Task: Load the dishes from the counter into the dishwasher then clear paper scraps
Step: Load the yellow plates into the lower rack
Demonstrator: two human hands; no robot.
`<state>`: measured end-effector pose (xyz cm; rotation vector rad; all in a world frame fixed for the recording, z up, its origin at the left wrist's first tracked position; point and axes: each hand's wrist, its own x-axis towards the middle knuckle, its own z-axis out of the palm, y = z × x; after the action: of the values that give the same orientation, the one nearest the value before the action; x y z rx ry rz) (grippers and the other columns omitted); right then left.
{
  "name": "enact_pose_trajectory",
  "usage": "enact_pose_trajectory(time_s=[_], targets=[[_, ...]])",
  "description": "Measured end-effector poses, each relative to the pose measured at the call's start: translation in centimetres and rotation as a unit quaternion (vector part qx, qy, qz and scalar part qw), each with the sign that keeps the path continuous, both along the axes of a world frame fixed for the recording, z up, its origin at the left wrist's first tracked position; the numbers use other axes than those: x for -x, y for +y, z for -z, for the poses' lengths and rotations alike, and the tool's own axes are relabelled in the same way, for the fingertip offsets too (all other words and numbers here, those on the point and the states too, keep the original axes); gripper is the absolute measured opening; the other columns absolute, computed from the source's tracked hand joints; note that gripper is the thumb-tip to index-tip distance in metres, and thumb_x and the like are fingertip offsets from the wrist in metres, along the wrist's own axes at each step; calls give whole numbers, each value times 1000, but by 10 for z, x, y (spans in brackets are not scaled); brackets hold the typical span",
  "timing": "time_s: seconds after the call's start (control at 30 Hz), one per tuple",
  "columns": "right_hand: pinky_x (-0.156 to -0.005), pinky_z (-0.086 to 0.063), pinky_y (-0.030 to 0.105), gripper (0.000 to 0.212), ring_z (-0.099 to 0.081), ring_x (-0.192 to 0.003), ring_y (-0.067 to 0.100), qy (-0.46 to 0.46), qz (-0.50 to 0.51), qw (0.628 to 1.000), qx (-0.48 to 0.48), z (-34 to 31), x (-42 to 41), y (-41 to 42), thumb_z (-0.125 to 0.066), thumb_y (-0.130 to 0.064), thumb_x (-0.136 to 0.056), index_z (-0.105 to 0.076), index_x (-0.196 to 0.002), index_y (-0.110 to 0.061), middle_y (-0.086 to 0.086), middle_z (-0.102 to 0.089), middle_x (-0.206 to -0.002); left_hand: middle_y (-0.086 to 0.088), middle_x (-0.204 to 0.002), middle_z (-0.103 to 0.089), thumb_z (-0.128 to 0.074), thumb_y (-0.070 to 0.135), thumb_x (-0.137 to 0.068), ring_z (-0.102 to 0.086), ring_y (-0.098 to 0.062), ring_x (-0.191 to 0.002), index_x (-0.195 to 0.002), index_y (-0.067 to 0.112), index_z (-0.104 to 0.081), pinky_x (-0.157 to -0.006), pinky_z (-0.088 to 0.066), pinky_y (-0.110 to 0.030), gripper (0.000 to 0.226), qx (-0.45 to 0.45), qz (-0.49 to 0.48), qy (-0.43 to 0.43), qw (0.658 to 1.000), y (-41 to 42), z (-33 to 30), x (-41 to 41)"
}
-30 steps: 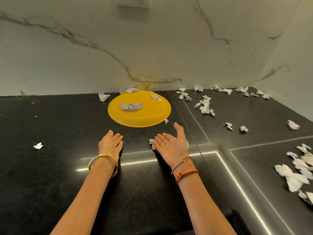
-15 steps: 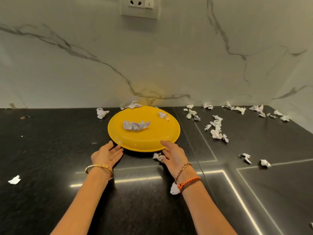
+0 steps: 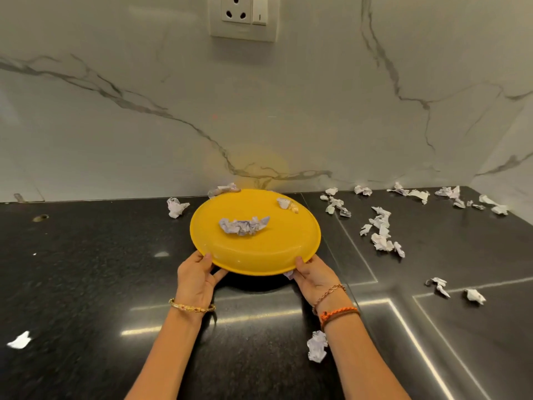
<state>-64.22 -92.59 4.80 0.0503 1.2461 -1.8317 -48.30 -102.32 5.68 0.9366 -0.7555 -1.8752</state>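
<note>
Gripping the near rim from both sides, two hands hold one round yellow plate (image 3: 259, 249), smooth and glossy, shallow with a raised lip. The left hand (image 3: 196, 277) has its thumb on top of the rim at the near-left edge, with the fingers (image 3: 219, 275) curled underneath. The right hand (image 3: 313, 277) grips the near-right edge the same way, thumb above and fingers below; a small paper scrap (image 3: 289, 274) shows at its thumb under the rim. The plate's near edge appears raised off the desk (image 3: 86, 269), a shadow lying beneath it; whether the far edge touches the desk cannot be told.

Two crumpled paper pieces lie on the plate: one long wad (image 3: 244, 225) at the centre and one small piece (image 3: 286, 204) near the far-right rim. Both are white, creased, with faint print.

The desk is black polished stone, speckled and reflective. Scattered white scraps lie on it: one (image 3: 176, 207) left of the plate, one (image 3: 224, 189) at its far edge, one (image 3: 317, 345) beside the right forearm, one (image 3: 19, 340) at far left, and a loose cluster (image 3: 382, 232) well to the right.

A white marble wall (image 3: 115, 125) with grey veins carries one socket plate (image 3: 244, 17).
</note>
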Motion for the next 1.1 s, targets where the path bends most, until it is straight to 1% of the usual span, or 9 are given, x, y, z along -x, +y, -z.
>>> enact_pose_trajectory(time_s=[0.2, 0.27, 0.33, 0.43, 0.53, 0.7, 0.83, 0.93, 1.1], targets=[[-85, -47, 39, 50, -56, -101, 34, 25, 51, 998, -11, -9, -11, 0, -45, 15, -88, -34, -136, 8, 27, -50, -126, 2, -87, -60, -32, 2, -99, -59, -11, -80, -87, 19, -56, -59, -57, -28, 32, 118, -12, -60, 991, 7, -26, -6], [-87, -46, 37, 48, -52, -114, 36, 31, 56, 998, -29, -17, -11, 1, -47, 13, -87, -36, -134, 8, 34, -55, -115, 2, -82, -60, -36, 2, -98, -58, -11, -75, -85, 22, -56, -63, -57, -28, 31, 212, -38, -106, 971, 2, -44, -9], [-77, -48, 32, 38, -56, -105, 29, 98, 20, 992, -77, -22, -9, -1, -56, 4, -86, -50, -122, -1, 21, -59, -98, 2, -77, -58, -40, 3, -97, -52, -12, -71, -85, 21, -57, -67, -52, -32, 28, 322, -66, -153, 932, -5, -62, -11], [-100, -43, 39, 49, -52, -114, 27, 250, -38, 954, -163, -31, -4, -5, -65, -13, -83, -48, -129, -8, 13, -55, -122, 7, -76, -56, -40, 3, -96, -48, -6, -68, -97, 17, -57, -67, -45, -24, 21, 411, -91, -189, 887, -7, -78, -8], [-108, -34, 43, 67, -43, -127, 26, 298, -51, 941, -151, -42, 0, -6, -66, -24, -83, -33, -141, -11, 11, -43, -140, 5, -83, -58, -37, 7, -98, -49, -1, -71, -108, 8, -59, -63, -43, -9, 24, 379, -130, -158, 902, 1, -83, -1], [-95, -39, 46, 66, -42, -126, 26, 257, -32, 964, -53, -68, 1, 8, -60, -40, -85, -28, -140, -24, 3, -40, -142, 5, -78, -53, -30, 12, -101, -45, -2, -67, -105, 5, -60, -60, -41, -13, 31, 230, -191, -58, 953, 9, -101, 4], [-89, -49, 46, 57, -56, -110, 27, 258, 110, 955, 93, -97, 0, 43, -72, -21, -70, -44, -120, -19, 8, -57, -123, 4, -79, -52, -27, 14, -101, -43, -5, -67, -107, 9, -59, -62, -37, -19, 34, 175, -133, -40, 975, 17, -128, 15], [-81, -54, 37, 43, -62, -96, 21, 280, 240, 923, 111, -110, 4, 90, -71, -14, -75, -51, -113, -19, 2, -63, -105, 6, -62, -43, -27, 7, -96, -35, -6, -56, -71, 20, -53, -52, -31, -18, 39, 161, -66, -56, 983, 36, -139, 41], [-69, -56, 32, 27, -64, -83, 16, 310, 394, 862, 66, -119, 3, 201, -65, -14, -82, -56, -107, -18, -1, -65, -98, 2, -60, -43, -28, 2, -87, -35, -10, -55, -65, 22, -52, -54, -31, -24, 38, 163, 130, -35, 977, 91, -125, 92]])
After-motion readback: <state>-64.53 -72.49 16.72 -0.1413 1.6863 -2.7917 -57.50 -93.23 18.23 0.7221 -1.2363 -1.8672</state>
